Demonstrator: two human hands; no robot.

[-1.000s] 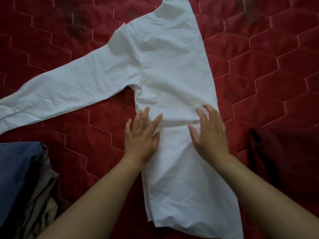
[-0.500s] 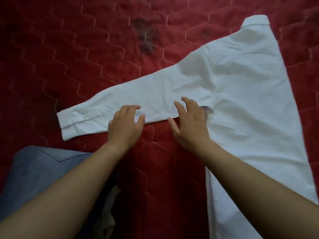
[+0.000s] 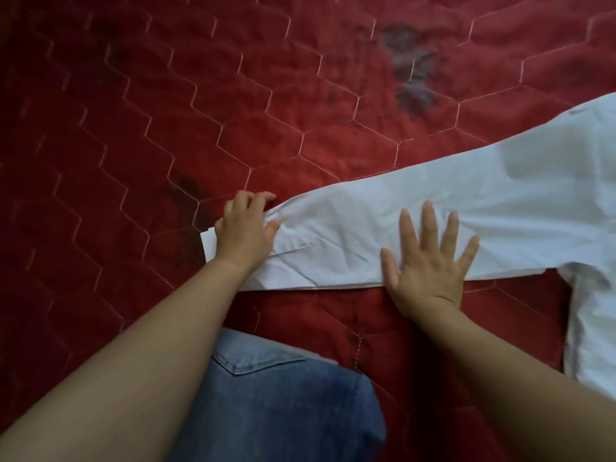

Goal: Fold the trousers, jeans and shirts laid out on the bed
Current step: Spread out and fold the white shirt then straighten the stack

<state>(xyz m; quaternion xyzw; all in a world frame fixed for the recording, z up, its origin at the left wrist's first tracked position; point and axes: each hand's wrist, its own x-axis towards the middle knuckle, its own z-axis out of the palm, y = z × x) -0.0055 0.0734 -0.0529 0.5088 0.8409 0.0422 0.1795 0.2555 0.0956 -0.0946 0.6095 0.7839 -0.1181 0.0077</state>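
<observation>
Head view: white shirt (image 3: 500,228) lies flat on the red quilt (image 3: 166,128), body running off the right edge, one sleeve (image 3: 350,248) stretched out leftward across the middle of the frame.

My left hand (image 3: 245,233) sits on the cuff end of the sleeve, fingers curled over the far edge, thumb pressed on top of the cloth. Fabric bunches between thumb and fingers, so it is closed on the sleeve. A corner of the cuff pokes out to the left of the wrist.

My right hand (image 3: 430,265) is spread flat, palm down, on the sleeve about midway along, fingers splayed and pointing away from me. Heel of the palm hangs over the near edge of the sleeve onto the quilt. Nothing gripped, just pressing.

Sleeve is creased between the two hands, with a placket slit showing near the cuff.

Jeans (image 3: 283,395) lie at the bottom centre between my forearms (pocket seam facing up), near the sleeve but not touching it. Left forearm crosses over their left side.

Quilt has hexagon stitching and a dark blotch (image 3: 411,71) at upper right, well clear of the shirt.
</observation>
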